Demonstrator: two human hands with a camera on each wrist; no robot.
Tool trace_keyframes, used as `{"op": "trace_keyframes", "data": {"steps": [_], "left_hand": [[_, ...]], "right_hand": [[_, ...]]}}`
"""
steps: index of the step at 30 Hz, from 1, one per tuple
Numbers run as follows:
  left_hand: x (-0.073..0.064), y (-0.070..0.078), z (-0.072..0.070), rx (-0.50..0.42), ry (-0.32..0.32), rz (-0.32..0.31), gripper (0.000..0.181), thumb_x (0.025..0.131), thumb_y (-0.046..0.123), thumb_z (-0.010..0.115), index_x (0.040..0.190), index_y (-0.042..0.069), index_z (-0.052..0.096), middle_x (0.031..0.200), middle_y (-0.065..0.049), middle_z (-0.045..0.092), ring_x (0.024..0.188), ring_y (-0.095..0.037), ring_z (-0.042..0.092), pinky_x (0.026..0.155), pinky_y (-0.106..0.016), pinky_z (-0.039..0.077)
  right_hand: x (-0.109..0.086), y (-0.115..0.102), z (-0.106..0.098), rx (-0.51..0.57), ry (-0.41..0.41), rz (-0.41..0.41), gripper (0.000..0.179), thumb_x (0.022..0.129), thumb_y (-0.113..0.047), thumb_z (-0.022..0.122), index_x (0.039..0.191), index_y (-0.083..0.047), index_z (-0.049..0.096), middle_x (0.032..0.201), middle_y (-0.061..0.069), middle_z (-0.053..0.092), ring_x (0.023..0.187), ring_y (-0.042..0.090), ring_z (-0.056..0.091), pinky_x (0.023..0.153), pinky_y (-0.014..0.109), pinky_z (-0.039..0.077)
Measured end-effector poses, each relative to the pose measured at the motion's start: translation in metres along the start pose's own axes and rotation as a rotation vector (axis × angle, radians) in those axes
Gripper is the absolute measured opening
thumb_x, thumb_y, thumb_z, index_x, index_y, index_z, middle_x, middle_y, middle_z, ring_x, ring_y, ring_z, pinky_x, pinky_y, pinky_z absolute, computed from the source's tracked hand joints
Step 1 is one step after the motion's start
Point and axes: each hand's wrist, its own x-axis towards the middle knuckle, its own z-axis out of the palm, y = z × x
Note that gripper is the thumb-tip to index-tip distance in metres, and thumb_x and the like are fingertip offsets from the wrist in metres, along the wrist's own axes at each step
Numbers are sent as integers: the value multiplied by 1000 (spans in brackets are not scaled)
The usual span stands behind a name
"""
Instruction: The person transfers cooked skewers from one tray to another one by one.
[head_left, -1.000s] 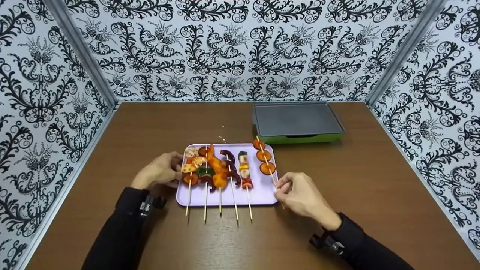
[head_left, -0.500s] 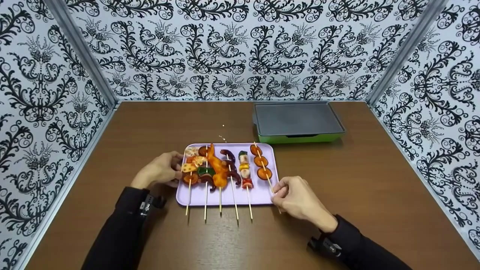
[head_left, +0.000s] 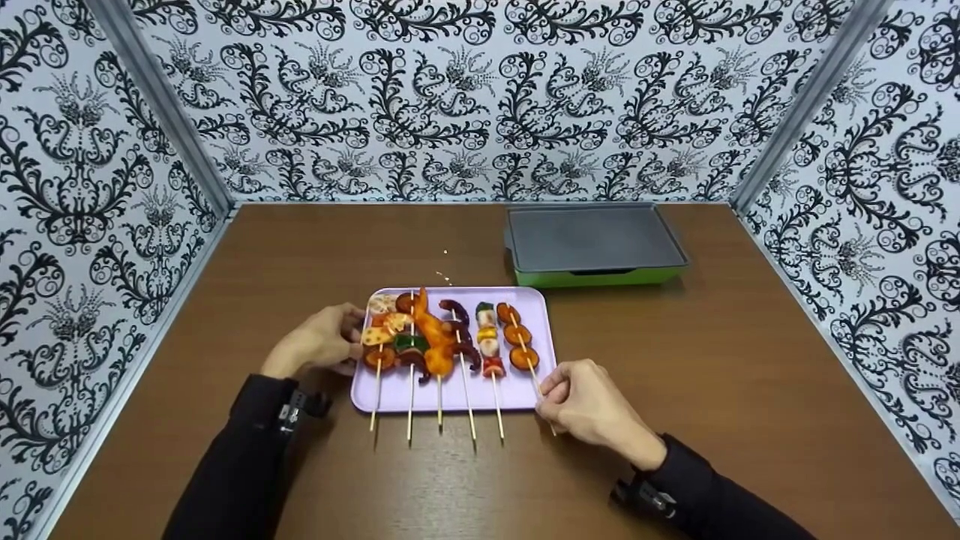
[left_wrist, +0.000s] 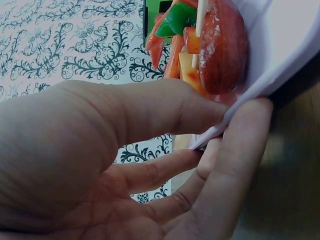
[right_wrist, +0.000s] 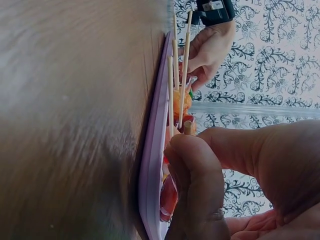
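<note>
A light purple tray [head_left: 390, 401] lies on the table with several food skewers side by side, their stick ends jutting over its front edge. My left hand [head_left: 321, 341] pinches the tray's left rim between thumb and fingers, as the left wrist view shows. With thumb and fingers, my right hand [head_left: 592, 401] pinches the stick of a skewer of round orange-brown slices [head_left: 517, 335] at the tray's right side. To its left lies a skewer of mixed pieces [head_left: 489, 341], then a dark red tentacle-like skewer [head_left: 461, 337] and an orange one [head_left: 436, 345]. Overlapping pieces crowd the tray's left part.
Behind the tray's right corner stands a green box-like griddle [head_left: 600, 244] with a flat grey top. Patterned walls [head_left: 450, 97] enclose the brown table [head_left: 315, 457] at the back and sides.
My right hand has moved left and toward me, bringing the round-slice skewer from the tray's right edge inward beside the mixed-piece skewer. My left hand has stayed on the tray rim.
</note>
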Motion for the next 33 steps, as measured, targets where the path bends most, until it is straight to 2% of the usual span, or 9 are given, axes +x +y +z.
{"op": "trace_keyframes", "data": {"steps": [8, 15, 25, 33], "left_hand": [[-1, -2, -1, 1, 7, -20, 62, 87, -12, 65, 144, 0, 44, 119, -24, 58, 92, -33, 67, 70, -42, 65], [-5, -3, -3, 38, 0, 26, 57, 89, -8, 65, 142, -1, 46, 114, -23, 58, 93, -31, 67, 69, -40, 65], [-4, 1, -3, 34, 8, -5, 59, 90, -9, 65, 144, 1, 45, 122, -24, 57, 97, -34, 67, 70, -40, 65], [-4, 2, -5, 41, 0, -17, 61, 90, -9, 64, 146, 1, 43, 123, -25, 56, 96, -33, 67, 71, -40, 65]], "right_hand": [[2, -1, 7, 60, -16, 5, 21, 79, -9, 83, 92, -2, 68, 69, -1, 71, 55, 17, 69, 52, 31, 59], [3, -5, 15, 200, -56, 51, 34, 78, -12, 88, 99, 3, 67, 71, 7, 72, 56, 26, 71, 52, 39, 62], [3, -7, 20, 260, -66, 56, 37, 77, -14, 90, 98, 4, 66, 73, 12, 71, 58, 28, 71, 53, 41, 62], [5, -9, 17, 244, -98, 14, 31, 83, -19, 86, 99, 0, 69, 75, 10, 73, 57, 28, 71, 52, 41, 62]]}}
